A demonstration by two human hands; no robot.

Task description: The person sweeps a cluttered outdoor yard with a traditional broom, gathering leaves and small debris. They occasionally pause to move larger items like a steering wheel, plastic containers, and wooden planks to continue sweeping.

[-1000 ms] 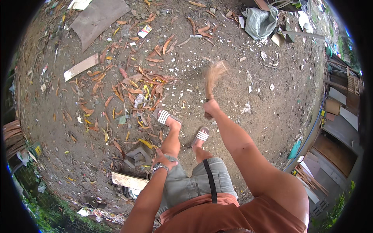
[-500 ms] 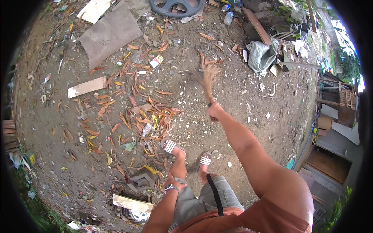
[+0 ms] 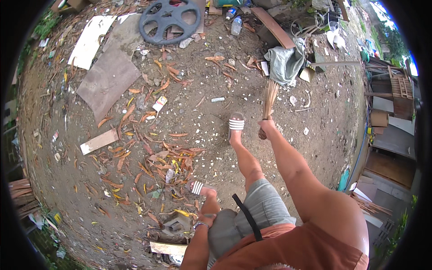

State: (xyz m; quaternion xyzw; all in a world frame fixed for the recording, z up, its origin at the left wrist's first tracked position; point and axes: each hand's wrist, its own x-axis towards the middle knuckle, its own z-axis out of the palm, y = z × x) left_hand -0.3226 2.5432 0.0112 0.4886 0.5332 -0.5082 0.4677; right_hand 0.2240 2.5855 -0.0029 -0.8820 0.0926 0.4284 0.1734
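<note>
Taking the right hand as the centre of the clock and the top of the view as 12, bare dirt ground (image 3: 321,155) spreads all round, littered with pale chips. Dry leaves (image 3: 162,162) lie thickest between 8 and 9 o'clock, well apart from that hand. A creased brown sheet (image 3: 108,83) lies flat between 9 and 10, and a dark grey five-spoked wheel (image 3: 169,21) between 10 and 11. A crumpled grey-green sack (image 3: 285,60) slumps between 12 and 1.

The hand broom (image 3: 271,100) is in the right hand (image 3: 267,126), its long axis running from the handle end near 7 to the bristles just past 12. The bristle tips meet the sack's lower edge in the view; whether they touch it cannot be told. The right fingers are curled closed round the handle. The left hand (image 3: 207,219), much farther from the broom, rests by the left knee, fingers partly hidden, with no object visible in it. A small whitish tube (image 3: 218,99) lies at 10 o'clock.
</note>
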